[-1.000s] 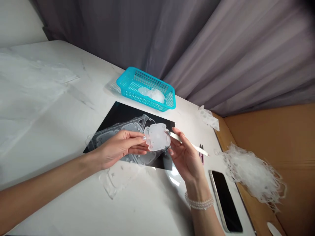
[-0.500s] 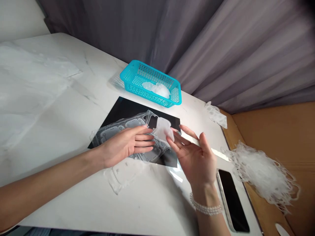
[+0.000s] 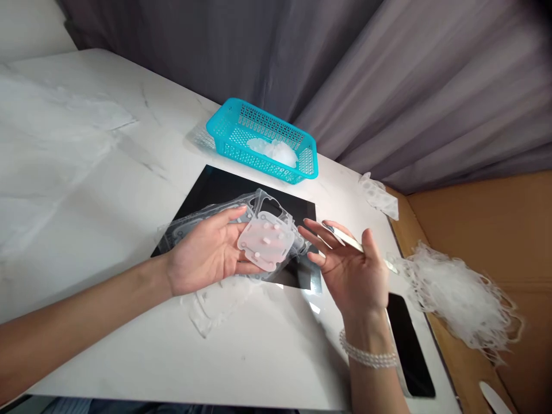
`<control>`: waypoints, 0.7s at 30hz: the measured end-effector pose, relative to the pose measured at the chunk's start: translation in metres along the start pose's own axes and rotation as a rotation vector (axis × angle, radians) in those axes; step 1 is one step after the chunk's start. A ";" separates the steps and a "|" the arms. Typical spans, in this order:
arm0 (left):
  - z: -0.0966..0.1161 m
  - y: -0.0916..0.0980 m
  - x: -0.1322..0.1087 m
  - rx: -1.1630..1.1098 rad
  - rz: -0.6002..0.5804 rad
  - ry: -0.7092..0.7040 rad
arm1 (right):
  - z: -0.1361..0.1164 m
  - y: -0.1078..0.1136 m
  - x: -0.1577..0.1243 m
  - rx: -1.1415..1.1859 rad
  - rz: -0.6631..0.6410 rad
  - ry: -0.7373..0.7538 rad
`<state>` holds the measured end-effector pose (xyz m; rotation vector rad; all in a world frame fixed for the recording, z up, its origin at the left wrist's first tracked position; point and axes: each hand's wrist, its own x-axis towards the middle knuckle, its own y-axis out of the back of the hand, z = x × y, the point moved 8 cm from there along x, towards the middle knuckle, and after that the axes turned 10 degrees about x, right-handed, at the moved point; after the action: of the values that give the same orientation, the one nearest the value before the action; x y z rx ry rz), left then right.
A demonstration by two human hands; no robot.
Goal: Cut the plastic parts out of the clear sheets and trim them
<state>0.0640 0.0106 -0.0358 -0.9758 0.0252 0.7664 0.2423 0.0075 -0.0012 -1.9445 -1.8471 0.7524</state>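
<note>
A translucent white silicone piece (image 3: 267,240) with small pegs and slots lies flat on the fingers of my left hand (image 3: 209,250), whose palm faces up. To its right, my right hand (image 3: 351,267) has its fingers spread, and a slim white-handled tool (image 3: 345,237) is held between thumb and fingers. The silicone piece and my right fingers are apart. Below both hands, a clear moulded sheet (image 3: 265,201) with similar shapes rests on a black mat (image 3: 215,183), partly hidden by my left hand.
A blue basket (image 3: 259,161) holding white pieces stands behind the mat. Clear scraps (image 3: 202,313) lie in front. At the right are a phone (image 3: 409,345), a heap of stringy white trimmings (image 3: 461,299), a small crumpled piece (image 3: 379,196) and a cardboard surface (image 3: 483,230).
The silicone piece has passed from my right fingertips onto my left fingers and now lies flat. My right hand has drawn back to the right with the tool.
</note>
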 end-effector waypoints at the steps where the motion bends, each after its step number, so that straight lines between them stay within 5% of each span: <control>1: -0.001 -0.001 0.000 -0.016 -0.013 0.004 | 0.002 0.000 0.000 0.012 0.004 -0.018; 21: -0.003 -0.002 0.002 -0.042 -0.090 -0.006 | 0.028 -0.005 -0.001 0.118 0.014 -0.208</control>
<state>0.0675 0.0088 -0.0365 -1.0073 -0.0401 0.6892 0.2216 0.0044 -0.0201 -1.8668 -1.8596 1.0791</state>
